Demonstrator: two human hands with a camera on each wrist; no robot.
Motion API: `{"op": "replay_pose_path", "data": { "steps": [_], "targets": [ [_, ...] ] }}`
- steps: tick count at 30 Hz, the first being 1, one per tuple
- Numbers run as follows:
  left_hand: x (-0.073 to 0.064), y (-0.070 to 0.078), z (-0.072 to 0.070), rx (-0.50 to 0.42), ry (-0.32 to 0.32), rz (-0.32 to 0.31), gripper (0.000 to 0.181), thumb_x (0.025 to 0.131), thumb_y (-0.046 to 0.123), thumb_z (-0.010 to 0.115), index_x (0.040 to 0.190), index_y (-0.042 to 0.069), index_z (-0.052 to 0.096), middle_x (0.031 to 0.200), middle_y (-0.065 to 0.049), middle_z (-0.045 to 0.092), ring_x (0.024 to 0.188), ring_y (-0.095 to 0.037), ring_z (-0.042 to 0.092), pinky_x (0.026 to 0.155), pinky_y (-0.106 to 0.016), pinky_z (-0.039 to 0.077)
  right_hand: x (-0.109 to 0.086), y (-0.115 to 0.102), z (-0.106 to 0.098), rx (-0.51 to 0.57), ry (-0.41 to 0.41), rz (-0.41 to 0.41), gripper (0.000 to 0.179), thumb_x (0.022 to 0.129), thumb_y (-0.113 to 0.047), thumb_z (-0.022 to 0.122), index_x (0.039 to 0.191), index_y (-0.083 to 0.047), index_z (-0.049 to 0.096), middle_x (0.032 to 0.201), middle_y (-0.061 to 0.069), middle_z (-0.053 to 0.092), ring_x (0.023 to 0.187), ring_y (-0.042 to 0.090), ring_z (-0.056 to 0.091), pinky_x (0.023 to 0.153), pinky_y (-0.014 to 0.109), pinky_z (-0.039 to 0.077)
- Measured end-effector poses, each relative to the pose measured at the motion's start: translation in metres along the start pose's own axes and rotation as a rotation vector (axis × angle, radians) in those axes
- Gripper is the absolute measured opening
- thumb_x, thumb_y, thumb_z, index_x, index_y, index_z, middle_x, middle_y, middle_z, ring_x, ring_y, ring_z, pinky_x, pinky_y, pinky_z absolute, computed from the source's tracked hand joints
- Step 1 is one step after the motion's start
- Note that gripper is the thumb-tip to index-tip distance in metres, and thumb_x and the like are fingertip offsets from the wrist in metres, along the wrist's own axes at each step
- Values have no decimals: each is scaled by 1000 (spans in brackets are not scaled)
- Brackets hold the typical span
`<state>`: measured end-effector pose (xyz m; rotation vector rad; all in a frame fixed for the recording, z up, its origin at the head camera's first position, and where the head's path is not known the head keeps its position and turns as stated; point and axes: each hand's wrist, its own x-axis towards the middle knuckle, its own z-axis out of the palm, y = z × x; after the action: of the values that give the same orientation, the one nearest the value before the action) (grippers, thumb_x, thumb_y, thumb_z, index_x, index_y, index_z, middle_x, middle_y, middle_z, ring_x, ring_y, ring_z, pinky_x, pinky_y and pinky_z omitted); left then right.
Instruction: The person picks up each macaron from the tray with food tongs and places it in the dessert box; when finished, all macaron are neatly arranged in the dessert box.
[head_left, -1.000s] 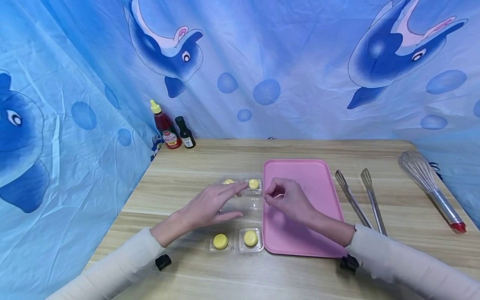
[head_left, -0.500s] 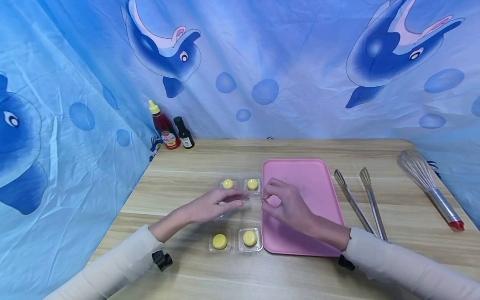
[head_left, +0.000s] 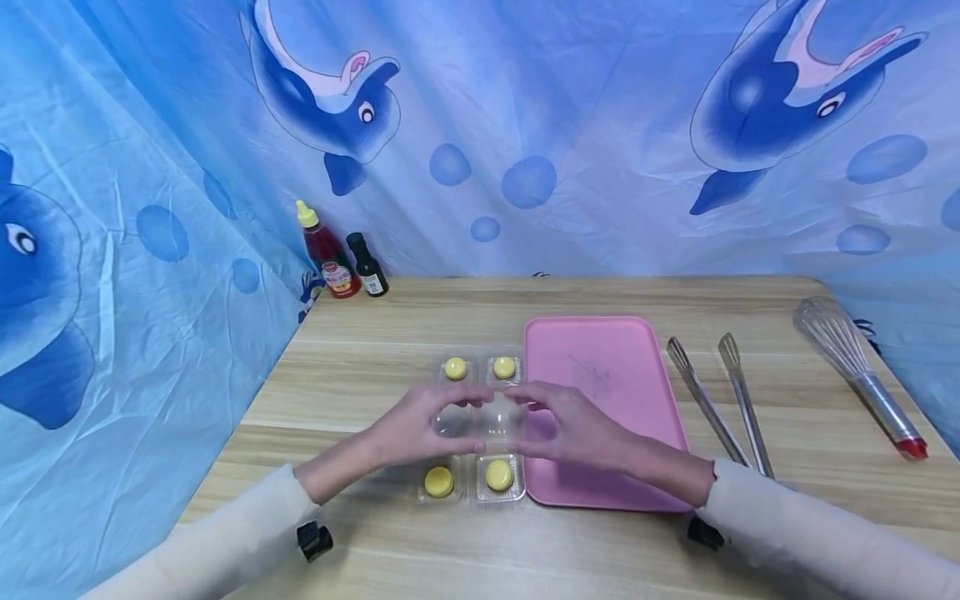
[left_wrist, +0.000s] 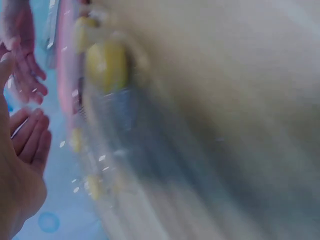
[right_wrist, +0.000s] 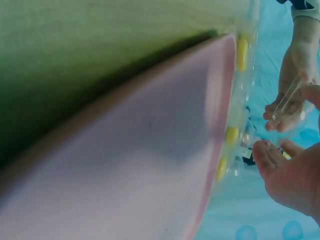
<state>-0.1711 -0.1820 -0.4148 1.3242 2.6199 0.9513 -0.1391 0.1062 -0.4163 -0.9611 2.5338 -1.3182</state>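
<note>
Between my two hands is a thin clear plastic lid [right_wrist: 287, 107], above the table; its outline is hard to make out. My left hand [head_left: 420, 425] grips it from the left, thumb nearer me and fingers on the far side. Facing it, my right hand [head_left: 581, 425] grips it from the right, over the left edge of the pink tray [head_left: 600, 342]. Round yellow macarons sit in clear plastic compartments: a far pair, with the right one [head_left: 504, 367], and a near pair, with the left one [head_left: 438, 482] and right one [head_left: 499, 475].
Steel tongs [head_left: 705, 400] lie right of the tray, and a whisk [head_left: 855, 367] is near the table's right edge. A red sauce bottle [head_left: 335, 262] and a small dark bottle [head_left: 367, 267] stand at the back left. A blue dolphin-print curtain [head_left: 570, 100] hangs behind.
My right hand has gone from pinched fingertips to a wider grip, thumb moved nearer me. My left hand has come level with it, its thumb and fingers spread further apart around the clear plastic.
</note>
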Motion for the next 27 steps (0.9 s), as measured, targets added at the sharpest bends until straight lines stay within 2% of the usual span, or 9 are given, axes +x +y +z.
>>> {"op": "replay_pose_path", "data": {
  "steps": [5, 9, 14, 17, 21, 27],
  "targets": [
    [-10, 1, 10, 160, 34, 144, 75, 84, 55, 87, 139, 10, 65, 138, -2, 69, 128, -21, 65, 111, -42, 53, -5, 0, 11, -97, -20, -28, 76, 83, -31, 93, 146, -4, 60, 143, 8, 66, 130, 25, 64, 114, 46, 50],
    [-17, 2, 18, 258, 24, 196, 80, 82, 62, 85, 138, 10, 64, 136, -2, 68, 129, -20, 63, 113, -40, 51, -9, -1, 21, -160, -40, -58, 78, 78, -29, 97, 143, -4, 62, 135, 6, 69, 125, 21, 64, 111, 42, 53],
    [-26, 4, 26, 308, -3, 182, 80, 82, 65, 84, 137, 11, 64, 135, 1, 68, 125, -16, 64, 108, -38, 54, -13, 0, 30, -179, -63, -80, 77, 73, -24, 99, 139, -5, 65, 124, 1, 70, 108, 13, 66, 99, 32, 58],
    [-29, 6, 29, 327, -17, 162, 80, 82, 65, 83, 138, 12, 63, 135, 1, 67, 125, -16, 64, 107, -39, 55, -14, 0, 34, -174, -73, -86, 76, 71, -22, 100, 137, -5, 65, 118, -2, 70, 96, 10, 64, 87, 25, 59],
    [-31, 9, 30, 354, -21, 149, 81, 81, 67, 84, 138, 13, 64, 134, 2, 68, 124, -15, 64, 107, -38, 55, -14, 0, 35, -182, -77, -90, 77, 70, -24, 101, 136, -5, 66, 115, -3, 70, 89, 7, 61, 81, 21, 57],
    [-32, 10, 31, 381, -10, 173, 81, 78, 66, 86, 135, 12, 66, 131, 1, 69, 123, -16, 64, 108, -36, 54, -15, -2, 38, -215, -88, -85, 81, 68, -29, 101, 136, -5, 66, 119, -1, 70, 95, 5, 62, 88, 24, 59]
  ]
}}
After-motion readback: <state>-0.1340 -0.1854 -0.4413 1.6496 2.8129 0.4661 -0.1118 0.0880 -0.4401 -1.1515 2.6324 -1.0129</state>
